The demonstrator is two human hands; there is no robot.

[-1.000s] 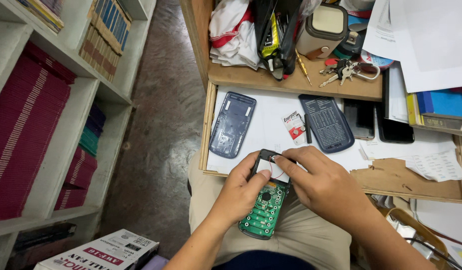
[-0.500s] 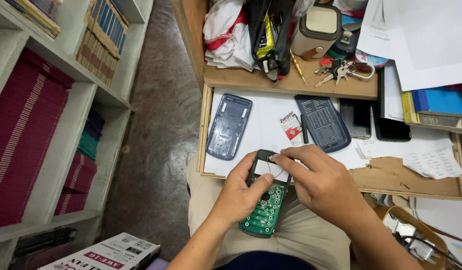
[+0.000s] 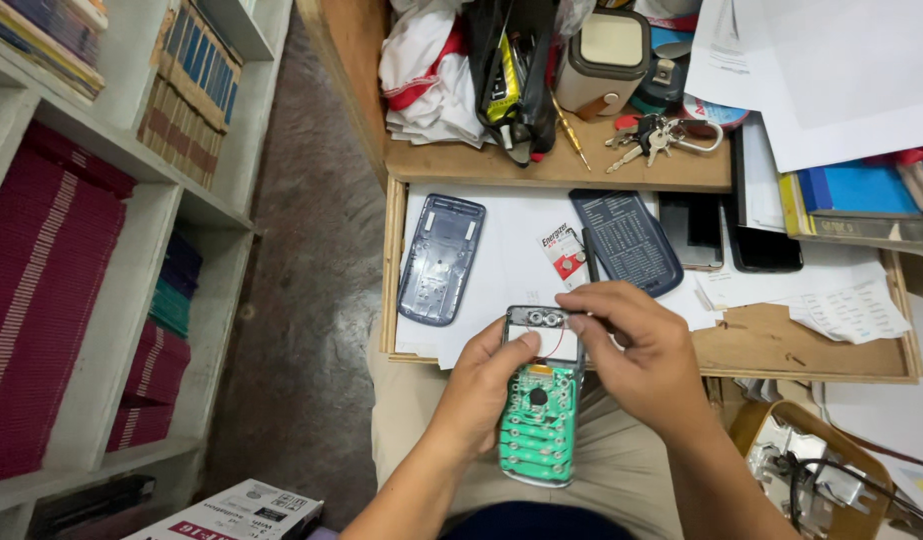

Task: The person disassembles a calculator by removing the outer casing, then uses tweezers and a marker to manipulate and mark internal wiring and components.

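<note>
Two hands work over the person's lap, just short of a pulled-out wooden drawer board [image 3: 821, 355] covered with white paper sheets. Beyond the hands lie a blue calculator front shell [image 3: 441, 258], a dark back cover [image 3: 626, 240] and a small battery card [image 3: 562, 250]; farther off the cluttered table [image 3: 461, 160] carries a bunch of keys [image 3: 653, 138], cloth and a beige box [image 3: 603, 50]. Off to the left hand's side stand white shelves [image 3: 151, 230] with red and blue books above a dark stone floor. A cardboard box at the lower edge is cut off, and whatever the right fingertips pinch is too small to make out. The left hand [image 3: 486, 385] grasps an opened calculator [image 3: 539, 400] by its side, its green circuit board bare, a thin red wire near the top. The right hand [image 3: 636, 355] curls over its upper end, fingertips closed at the battery compartment.
</note>
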